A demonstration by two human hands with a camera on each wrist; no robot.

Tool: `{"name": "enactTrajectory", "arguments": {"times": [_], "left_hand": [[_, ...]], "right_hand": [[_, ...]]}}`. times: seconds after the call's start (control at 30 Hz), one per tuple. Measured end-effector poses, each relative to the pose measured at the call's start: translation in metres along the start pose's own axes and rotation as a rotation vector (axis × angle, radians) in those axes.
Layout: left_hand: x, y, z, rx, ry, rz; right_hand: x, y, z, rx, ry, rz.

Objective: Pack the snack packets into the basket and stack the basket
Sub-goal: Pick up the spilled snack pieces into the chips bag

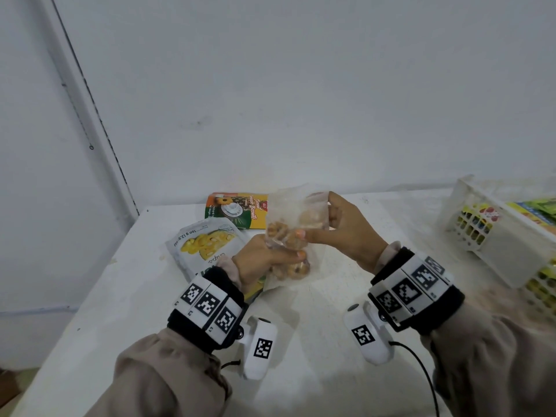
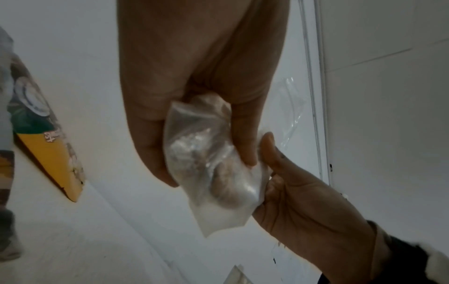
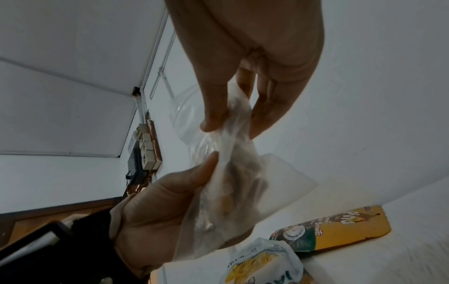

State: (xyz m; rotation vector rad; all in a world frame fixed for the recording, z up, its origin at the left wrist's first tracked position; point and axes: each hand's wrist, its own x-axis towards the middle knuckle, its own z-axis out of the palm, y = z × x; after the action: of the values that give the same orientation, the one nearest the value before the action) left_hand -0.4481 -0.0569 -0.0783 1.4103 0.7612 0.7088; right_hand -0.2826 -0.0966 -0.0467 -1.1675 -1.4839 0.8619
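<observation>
You held the clear snack bag (image 1: 290,233) above the white table (image 1: 126,296), your left hand (image 1: 260,260) gripping its lower half, your right hand (image 1: 343,228) pinching its top edge, the basket (image 1: 499,236) at three o'clock.

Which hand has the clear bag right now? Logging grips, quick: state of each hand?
Left hand: grips the lower part of the clear snack bag.
Right hand: pinches the bag's upper part.

White worktop (image 1: 126,311) set against a white wall (image 1: 301,85). Electrical sockets (image 3: 145,151) mounted on a brown strip, seen from the right wrist. Wooden floor (image 3: 36,221) below.
</observation>
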Motion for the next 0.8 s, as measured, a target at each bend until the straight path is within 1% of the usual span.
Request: {"name": "enactTrajectory", "arguments": {"times": [0.07,0.13,0.3,0.4,0.5,0.6,0.7,0.8], "left_hand": [[-0.001,-0.001,0.0,0.034,-0.041,-0.02],[-0.001,-0.002,0.0,0.046,-0.06,-0.024],[-0.001,-0.004,-0.005,0.018,-0.065,-0.058],[-0.005,0.001,0.0,0.02,-0.07,0.007],[-0.006,0.008,0.006,0.005,0.023,0.154],[-0.006,0.009,0.006,0.029,0.071,0.244],[-0.008,0.005,0.002,0.071,0.08,0.262],[-0.008,0.001,-0.003,0.096,0.039,0.222]], "right_hand": [[0.001,-0.002,0.0,0.111,0.016,0.018],[0.002,-0.002,-0.001,0.177,0.068,0.007],[0.003,0.003,0.0,0.203,0.134,-0.007],[0.003,0.001,-0.001,0.234,0.145,0.015],[0.001,0.001,0.0,0.264,0.139,0.047],[-0.001,-0.001,0.0,0.261,0.126,0.077],[-0.004,-0.004,-0.004,0.286,0.09,0.098],[-0.006,-0.002,-0.006,0.267,0.162,0.069]]}}
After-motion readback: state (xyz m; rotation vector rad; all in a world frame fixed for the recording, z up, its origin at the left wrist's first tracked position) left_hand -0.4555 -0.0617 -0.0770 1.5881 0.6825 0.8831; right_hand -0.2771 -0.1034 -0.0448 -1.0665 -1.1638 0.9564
